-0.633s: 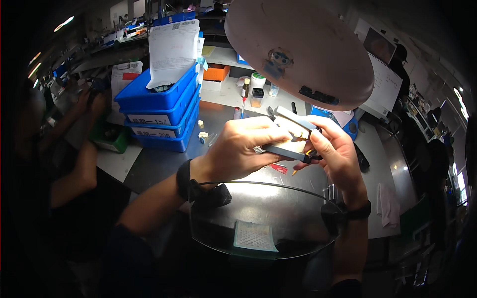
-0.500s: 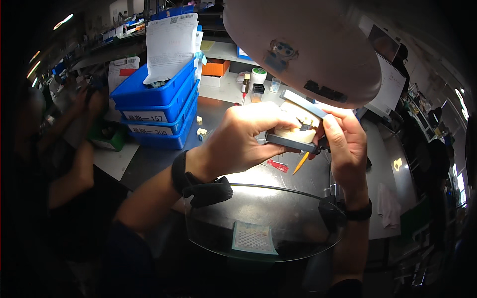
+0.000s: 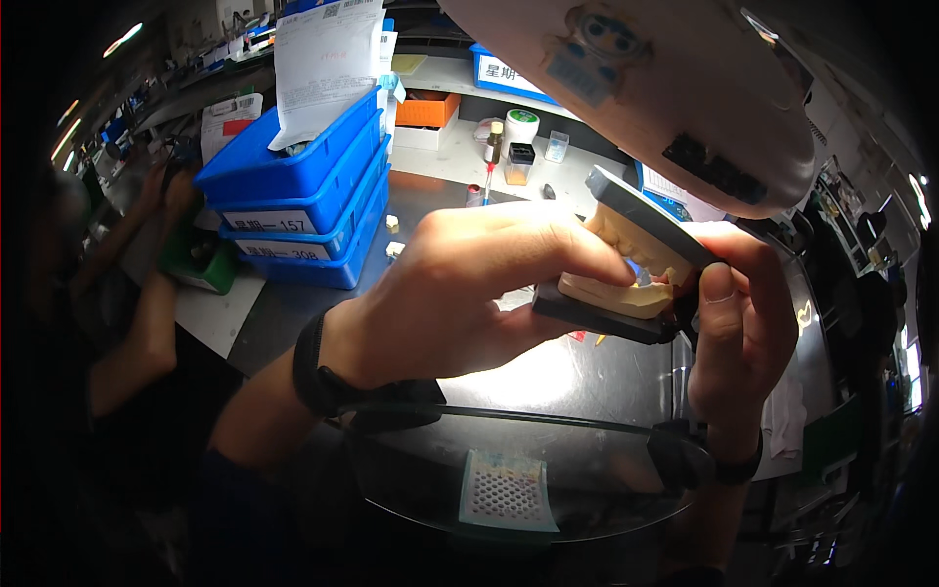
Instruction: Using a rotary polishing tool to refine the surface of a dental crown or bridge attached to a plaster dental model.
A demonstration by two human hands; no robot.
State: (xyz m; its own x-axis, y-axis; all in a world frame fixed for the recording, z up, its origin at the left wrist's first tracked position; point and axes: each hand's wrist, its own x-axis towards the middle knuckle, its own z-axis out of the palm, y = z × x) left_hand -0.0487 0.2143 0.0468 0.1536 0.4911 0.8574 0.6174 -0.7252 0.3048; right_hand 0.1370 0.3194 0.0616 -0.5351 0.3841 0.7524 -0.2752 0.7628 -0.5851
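Observation:
A dental model (image 3: 616, 296) of cream-coloured plaster, mounted on a dark hinged articulator (image 3: 657, 223), is held up over the bench with its jaws apart. My left hand (image 3: 445, 284) is closed on its left side, index finger reaching in at the teeth and thumb at the lower plate. Fingers of my right hand (image 3: 745, 328) are closed round the hinge end, the thumb bent toward me. Something small and bluish shows between the jaws by my left fingertip; I cannot make out what it is.
Stacked blue trays (image 3: 293, 210) with papers stand left. A white lamp head (image 3: 685, 98) hangs close above. Behind are a small bottle (image 3: 494, 144) and a green-lidded jar (image 3: 521, 124). A clear shield (image 3: 411, 470) crosses below my hands. Another person's arm (image 3: 137, 342) is far left.
Both hands have brought the dental model closer and to the right, and it now tilts more. The lamp appears farther up and right. The pencil below is now mostly hidden.

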